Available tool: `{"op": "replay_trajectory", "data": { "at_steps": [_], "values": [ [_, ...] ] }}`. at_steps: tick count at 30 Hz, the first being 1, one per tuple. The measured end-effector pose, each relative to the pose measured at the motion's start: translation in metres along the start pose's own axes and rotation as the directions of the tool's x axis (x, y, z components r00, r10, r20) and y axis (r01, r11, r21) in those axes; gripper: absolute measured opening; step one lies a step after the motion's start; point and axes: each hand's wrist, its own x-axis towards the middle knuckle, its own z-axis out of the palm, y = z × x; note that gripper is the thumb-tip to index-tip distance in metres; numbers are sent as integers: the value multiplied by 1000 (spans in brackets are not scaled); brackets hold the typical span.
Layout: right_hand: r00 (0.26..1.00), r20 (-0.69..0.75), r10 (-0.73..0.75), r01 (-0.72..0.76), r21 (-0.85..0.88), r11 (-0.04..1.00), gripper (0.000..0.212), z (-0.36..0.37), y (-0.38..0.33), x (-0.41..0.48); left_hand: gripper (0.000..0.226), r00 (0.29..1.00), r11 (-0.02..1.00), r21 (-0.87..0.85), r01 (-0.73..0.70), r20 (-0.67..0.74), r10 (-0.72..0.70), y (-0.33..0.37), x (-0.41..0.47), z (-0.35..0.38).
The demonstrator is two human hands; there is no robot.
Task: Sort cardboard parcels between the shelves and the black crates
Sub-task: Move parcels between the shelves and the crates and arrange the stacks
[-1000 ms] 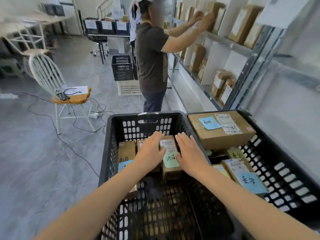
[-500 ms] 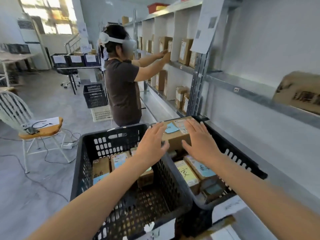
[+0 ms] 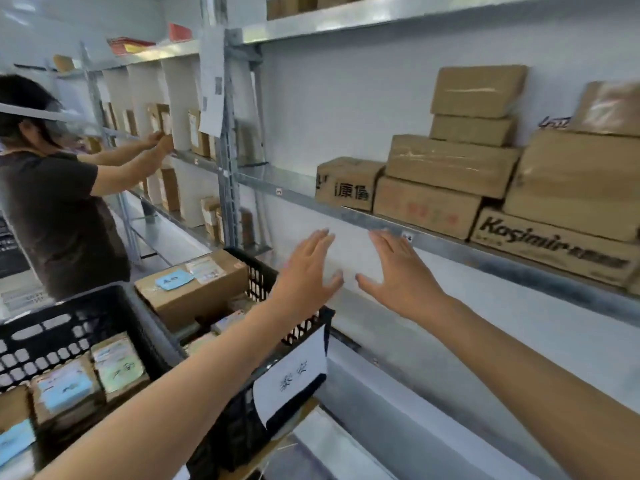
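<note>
Both forearms are extending from the near edge toward the racking on the right. At the near left a black crate point(image 3: 52, 308) is sitting with small parcels point(image 3: 65, 389) standing packed inside it, blue and green notes showing on their tops. Just beyond it to the right a second crate point(image 3: 258, 271) is standing against the first. A white label point(image 3: 294, 372) with handwriting is hanging on its near right wall. A big parcel point(image 3: 197, 296) bearing a blue note point(image 3: 173, 279) is lying on top of its contents, with smaller parcels partly showing beneath. The left forearm is crossing above this second crate. The left hand point(image 3: 304, 271) and right hand point(image 3: 398, 271) are hovering side by side, apart, before the white wall panel point(image 3: 349, 251). Their fingers are straight and spread, palms turned toward each other, holding nothing. The right fingertips are lying just under the front edge of the shelf point(image 3: 450, 245); whether they are touching it cannot be told. On that shelf, right of the hands, cardboard boxes point(image 3: 450, 168) are sitting stacked in several tiers, a small one point(image 3: 348, 183) standing at the left end of the row and a long printed one point(image 3: 554, 247) lying at the front right. Farther left a grey post point(image 3: 228, 150) is dividing the racking. Beyond it a person point(image 3: 59, 216) in a dark shirt is standing at the far bays, both hands raised to a shelf where further parcels are standing upright.
</note>
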Motion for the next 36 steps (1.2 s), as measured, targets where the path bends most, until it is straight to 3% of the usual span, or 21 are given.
{"op": "replay_trajectory", "data": {
  "at_steps": [6,13,20,23,27,30,33,36],
  "values": [
    [981,-109,160,-167,-54,984,78,-72,72,-63,63,984,982,-77,-175,6,176,97,31,38],
    [925,-244,291,-335,-164,928,70,-148,139,-140,62,923,889,-272,-369,7,385,220,63,82],
    [811,-351,468,-554,-205,807,64,-207,196,-202,63,867,814,-382,-437,64,495,309,65,130],
    [771,-377,513,-607,-193,771,56,-222,218,-223,63,852,814,-367,-451,95,515,330,74,142],
    [707,-361,608,-691,-174,701,62,-237,243,-239,64,879,865,-322,-385,160,450,352,87,152],
    [622,-309,720,-757,-2,653,64,-247,257,-242,67,896,903,-320,-287,242,371,368,91,156],
    [462,-164,871,-762,429,485,57,-253,265,-241,68,934,903,-390,-183,218,284,382,90,157],
    [348,-143,927,-705,611,359,57,-252,275,-244,60,965,865,-494,-86,173,195,392,86,158]
  ]
}}
